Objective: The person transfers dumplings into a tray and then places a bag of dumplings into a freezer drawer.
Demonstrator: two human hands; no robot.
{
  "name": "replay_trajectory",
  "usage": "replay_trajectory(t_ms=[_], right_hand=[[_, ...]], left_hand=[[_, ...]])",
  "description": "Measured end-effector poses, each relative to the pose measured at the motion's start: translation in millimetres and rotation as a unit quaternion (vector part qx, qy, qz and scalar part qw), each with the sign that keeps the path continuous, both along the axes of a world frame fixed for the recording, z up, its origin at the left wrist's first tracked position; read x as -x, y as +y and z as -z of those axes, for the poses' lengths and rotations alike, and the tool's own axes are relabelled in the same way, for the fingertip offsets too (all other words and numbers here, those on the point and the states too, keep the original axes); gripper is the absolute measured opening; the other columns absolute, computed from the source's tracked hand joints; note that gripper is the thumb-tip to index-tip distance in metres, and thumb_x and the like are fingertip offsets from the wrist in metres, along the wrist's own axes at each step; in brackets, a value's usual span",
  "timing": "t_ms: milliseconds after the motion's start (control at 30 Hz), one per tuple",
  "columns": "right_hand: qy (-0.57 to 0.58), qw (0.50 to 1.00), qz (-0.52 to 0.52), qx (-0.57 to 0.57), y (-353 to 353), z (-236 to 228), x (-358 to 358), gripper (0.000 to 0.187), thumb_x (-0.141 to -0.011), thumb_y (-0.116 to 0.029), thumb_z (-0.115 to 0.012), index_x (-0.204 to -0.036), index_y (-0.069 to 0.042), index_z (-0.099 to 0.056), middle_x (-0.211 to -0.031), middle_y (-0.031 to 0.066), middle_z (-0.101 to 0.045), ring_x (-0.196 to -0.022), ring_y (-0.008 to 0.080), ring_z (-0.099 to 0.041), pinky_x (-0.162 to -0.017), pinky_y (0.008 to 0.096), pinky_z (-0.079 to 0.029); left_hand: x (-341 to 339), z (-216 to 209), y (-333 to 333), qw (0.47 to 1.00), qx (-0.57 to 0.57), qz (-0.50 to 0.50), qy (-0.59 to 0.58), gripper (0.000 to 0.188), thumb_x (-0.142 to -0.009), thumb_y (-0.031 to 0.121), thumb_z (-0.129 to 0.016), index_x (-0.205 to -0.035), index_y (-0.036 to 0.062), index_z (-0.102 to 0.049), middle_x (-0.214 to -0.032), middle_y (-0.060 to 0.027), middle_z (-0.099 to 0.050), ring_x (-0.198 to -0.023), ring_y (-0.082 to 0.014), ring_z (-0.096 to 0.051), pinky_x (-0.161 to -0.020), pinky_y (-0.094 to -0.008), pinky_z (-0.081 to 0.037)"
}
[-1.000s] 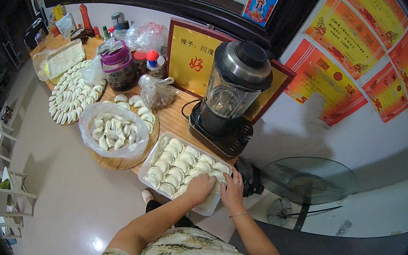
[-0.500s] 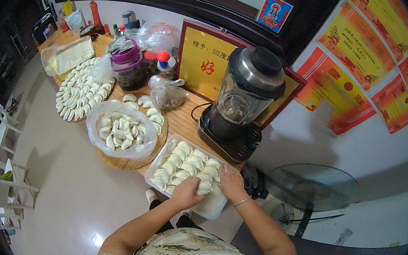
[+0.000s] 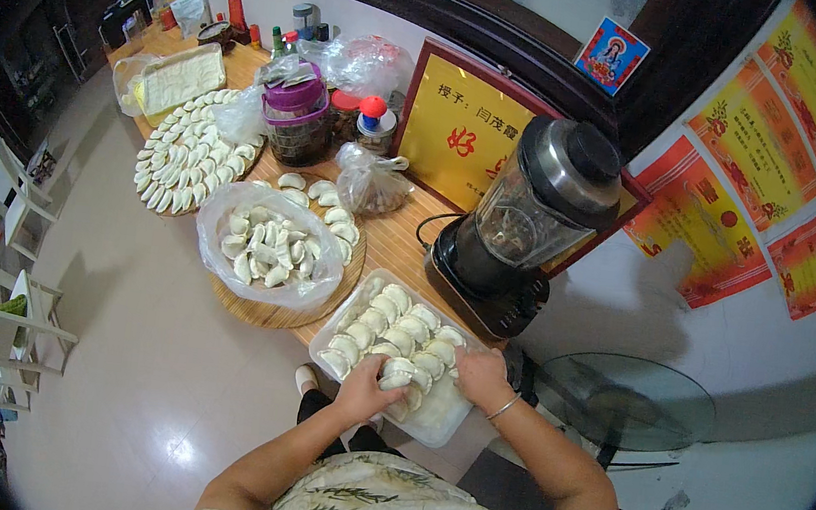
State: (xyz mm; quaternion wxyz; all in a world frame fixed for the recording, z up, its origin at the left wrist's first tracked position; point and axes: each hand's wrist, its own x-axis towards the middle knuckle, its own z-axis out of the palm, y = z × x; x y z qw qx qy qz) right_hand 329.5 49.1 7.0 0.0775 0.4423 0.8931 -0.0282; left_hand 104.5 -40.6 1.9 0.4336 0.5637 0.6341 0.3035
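A white plastic tray (image 3: 447,423) holds rows of pale, half-moon dumplings (image 3: 410,326), and its near right part has no dumplings on it. My left hand (image 3: 364,389) is over the tray's near side, its fingers closed on a dumpling (image 3: 397,371) by the nearest rows. At the tray's right side is my right hand (image 3: 484,379), fingers curled in beside the last dumplings of a row. What those right fingertips hold, if anything, is hidden.
Left of the tray, a plastic-lined bowl (image 3: 216,258) of dumplings sits on a round wooden board (image 3: 305,317). Farther left lies another dumpling-covered board. A blender (image 3: 523,218) stands behind the tray, near a purple-lidded jar (image 3: 294,121) and a knotted plastic bag (image 3: 373,183).
The view has shifted, so the table sits farther right and lower. My left hand now has its dumpling more plainly in its fingers; my right hand has drawn slightly toward me along the tray's edge.
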Motion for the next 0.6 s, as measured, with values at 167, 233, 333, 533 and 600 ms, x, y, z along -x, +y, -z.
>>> replay_trajectory(t_ms=[167,233,333,533,600], right_hand=[[-0.057,0.997,-0.005,0.061,3.9,-6.1,-5.7,0.027,-0.065,-0.033,-0.064,-0.068,-0.006,-0.066,-0.072,0.0133,-0.062,-0.065,0.0292,-0.061,-0.057,0.0421,-0.046],[-0.045,0.991,0.035,0.119,9.5,-40.7,0.9,0.027,-0.068,-0.030,-0.067,-0.075,-0.004,-0.067,-0.077,0.0128,-0.064,-0.072,0.0281,-0.063,-0.063,0.0393,-0.049],[0.224,0.933,0.172,0.221,32.0,-59.6,6.5,0.034,-0.070,-0.036,-0.070,-0.075,-0.002,-0.066,-0.074,0.0123,-0.063,-0.069,0.0243,-0.063,-0.063,0.0369,-0.048],[0.554,0.608,0.320,0.470,55.1,-50.9,133.8,0.030,-0.089,-0.036,-0.054,-0.083,-0.007,-0.059,-0.065,-0.0006,-0.056,-0.048,0.0051,-0.046,-0.040,0.0199,-0.036],[0.579,0.577,0.320,0.480,56.4,-50.6,190.9,0.031,-0.089,-0.038,-0.053,-0.088,-0.007,-0.058,-0.067,0.0003,-0.057,-0.051,0.0070,-0.049,-0.041,0.0206,-0.038]], left_hand=[[14.6,-12.1,2.4,0.996,0.009,-0.064,-0.065,0.059,-0.067,0.031,-0.074,-0.108,-0.0044,-0.051,-0.098,-0.0198,-0.060,-0.092,-0.0285,-0.059,-0.081,-0.0348,-0.045],[28.4,-23.2,5.2,0.993,0.036,-0.093,-0.058,0.057,-0.068,0.028,-0.075,-0.108,-0.0052,-0.051,-0.097,-0.0180,-0.061,-0.090,-0.0242,-0.059,-0.081,-0.0328,-0.046],[55.0,-33.9,8.5,0.978,-0.007,-0.153,-0.141,0.054,-0.069,0.023,-0.075,-0.108,-0.0056,-0.052,-0.097,-0.0147,-0.061,-0.088,-0.0195,-0.059,-0.079,-0.0311,-0.046],[124.1,-51.4,36.1,0.934,0.019,-0.311,-0.177,0.047,-0.072,0.022,-0.073,-0.108,0.0001,-0.052,-0.083,-0.0045,-0.059,-0.059,-0.0086,-0.052,-0.042,-0.0213,-0.038],[154.2,-30.5,44.4,0.921,-0.054,-0.350,-0.162,0.048,-0.072,0.021,-0.072,-0.110,0.0004,-0.051,-0.084,-0.0044,-0.059,-0.059,-0.0093,-0.052,-0.042,-0.0221,-0.038]])
